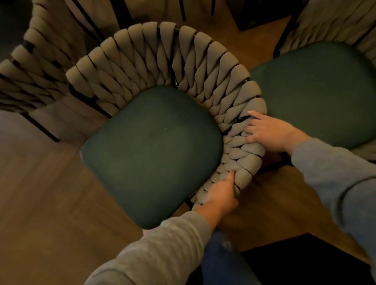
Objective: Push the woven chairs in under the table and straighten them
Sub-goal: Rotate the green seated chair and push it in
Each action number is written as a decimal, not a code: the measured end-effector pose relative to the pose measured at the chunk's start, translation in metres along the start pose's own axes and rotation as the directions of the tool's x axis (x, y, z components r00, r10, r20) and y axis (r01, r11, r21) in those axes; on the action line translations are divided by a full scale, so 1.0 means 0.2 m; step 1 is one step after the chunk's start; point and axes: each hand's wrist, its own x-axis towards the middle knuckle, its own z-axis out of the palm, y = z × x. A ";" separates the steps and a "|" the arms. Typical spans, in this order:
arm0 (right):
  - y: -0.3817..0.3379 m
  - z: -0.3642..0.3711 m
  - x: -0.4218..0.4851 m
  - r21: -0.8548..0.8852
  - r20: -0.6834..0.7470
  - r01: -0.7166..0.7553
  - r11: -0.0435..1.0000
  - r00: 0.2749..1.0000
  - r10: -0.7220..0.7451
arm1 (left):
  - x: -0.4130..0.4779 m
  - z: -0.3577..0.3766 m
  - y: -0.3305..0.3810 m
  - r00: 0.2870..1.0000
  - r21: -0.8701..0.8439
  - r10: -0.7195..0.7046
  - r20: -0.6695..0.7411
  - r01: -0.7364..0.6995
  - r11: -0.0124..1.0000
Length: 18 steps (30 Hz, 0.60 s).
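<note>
A woven chair (164, 75) with a curved grey-brown braided back and a dark green seat cushion (151, 150) fills the centre. My left hand (222, 194) grips the near end of its woven rim, thumb on the inside. My right hand (271, 132) grips the rim a little further along, fingers hooked into the weave. A second woven chair (340, 19) with a green cushion (320, 97) stands close on the right, almost touching the first. A third woven chair back (26, 73) shows at the upper left. No table is clearly visible.
The floor (27, 203) is wood plank. Black metal chair legs (123, 8) stand at the top of the view. A dark rectangular shape (259, 9) lies on the floor at the upper right. My jeans-clad leg (224, 265) is directly below the centre chair.
</note>
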 end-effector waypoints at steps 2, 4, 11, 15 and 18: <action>-0.02 0.01 -0.01 0.009 -0.020 -0.012 1.000 1.000 0.012 | -0.01 0.01 0.00 1.000 0.016 0.000 -0.012 0.000 1.000; -0.07 0.00 -0.02 0.029 -0.037 -0.026 0.999 0.999 0.027 | -0.04 0.02 -0.03 1.000 0.042 0.013 -0.019 -0.012 0.999; -0.45 -0.17 0.00 0.161 0.081 -0.112 0.981 0.992 0.100 | -0.25 0.04 -0.36 0.996 0.134 0.081 0.025 -0.084 0.987; -0.70 -0.30 0.11 0.248 0.097 -0.149 0.957 0.987 0.128 | -0.39 -0.05 -0.63 0.997 0.158 0.066 0.049 -0.073 0.985; -0.85 -0.40 0.22 0.278 0.107 -0.152 0.949 0.986 0.127 | -0.48 -0.14 -0.84 0.996 0.213 0.059 0.072 -0.073 0.974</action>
